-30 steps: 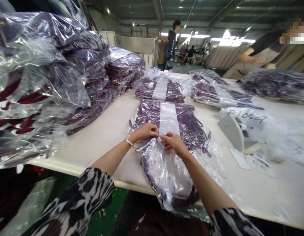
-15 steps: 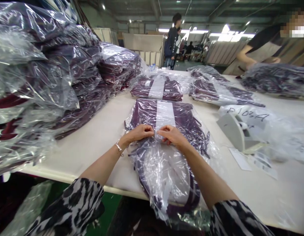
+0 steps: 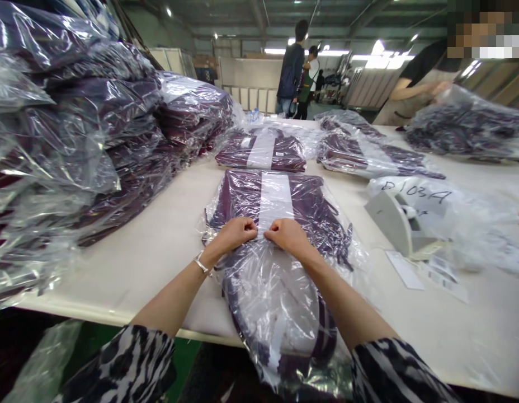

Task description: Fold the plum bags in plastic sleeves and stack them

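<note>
In front of me a folded dark purple garment (image 3: pixel 307 198) lies inside a clear plastic bag (image 3: pixel 259 285), its near part hanging over the table edge. A white paper band (image 3: pixel 277 196) runs down the garment's middle. My left hand (image 3: pixel 234 234) is closed in a pinch on the bag's plastic, just left of the band. Close beside it, my right hand (image 3: pixel 288 235) pinches the plastic too, thumb and forefinger pressed together. Only a small gap separates the two hands. The far fingers of both hands are partly hidden.
A tall pile of bagged garments (image 3: pixel 117 112) rises on the left. Beyond my bag lie more bagged garments (image 3: pixel 287 151). At right stand a grey tape dispenser (image 3: pixel 394 218), white labels (image 3: pixel 404 270) and a marked plastic bag (image 3: pixel 419 193). A co-worker (image 3: pixel 419 84) handles a bag at far right.
Both hands have curled tighter on the plastic and come slightly nearer. The view has shifted a little to the right. The co-worker's hand has lifted a bag's edge.
</note>
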### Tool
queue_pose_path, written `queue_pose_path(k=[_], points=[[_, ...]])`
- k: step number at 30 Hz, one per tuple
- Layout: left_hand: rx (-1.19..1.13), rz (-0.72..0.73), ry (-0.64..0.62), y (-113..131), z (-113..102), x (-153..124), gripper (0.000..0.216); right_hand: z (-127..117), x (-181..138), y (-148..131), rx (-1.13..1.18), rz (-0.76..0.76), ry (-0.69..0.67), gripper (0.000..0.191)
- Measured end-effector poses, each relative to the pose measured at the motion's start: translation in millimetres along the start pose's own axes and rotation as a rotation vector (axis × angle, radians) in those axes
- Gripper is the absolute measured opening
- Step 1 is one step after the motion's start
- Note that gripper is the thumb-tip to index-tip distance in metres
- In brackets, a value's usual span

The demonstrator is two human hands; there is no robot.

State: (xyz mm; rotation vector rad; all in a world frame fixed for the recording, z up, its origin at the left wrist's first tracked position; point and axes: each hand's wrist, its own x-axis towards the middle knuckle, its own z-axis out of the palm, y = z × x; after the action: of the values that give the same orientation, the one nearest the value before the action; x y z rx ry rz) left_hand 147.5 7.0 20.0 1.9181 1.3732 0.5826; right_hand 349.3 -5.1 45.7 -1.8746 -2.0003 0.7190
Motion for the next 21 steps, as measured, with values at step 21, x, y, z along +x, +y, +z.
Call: queue_pose_path(k=[21], points=[[0.144, -0.115, -0.031, -0.5, 3.1, 12.6, 0.040, -162.1, -79.4, 154.5, 0.116, 0.143, 0.700, 0.024]])
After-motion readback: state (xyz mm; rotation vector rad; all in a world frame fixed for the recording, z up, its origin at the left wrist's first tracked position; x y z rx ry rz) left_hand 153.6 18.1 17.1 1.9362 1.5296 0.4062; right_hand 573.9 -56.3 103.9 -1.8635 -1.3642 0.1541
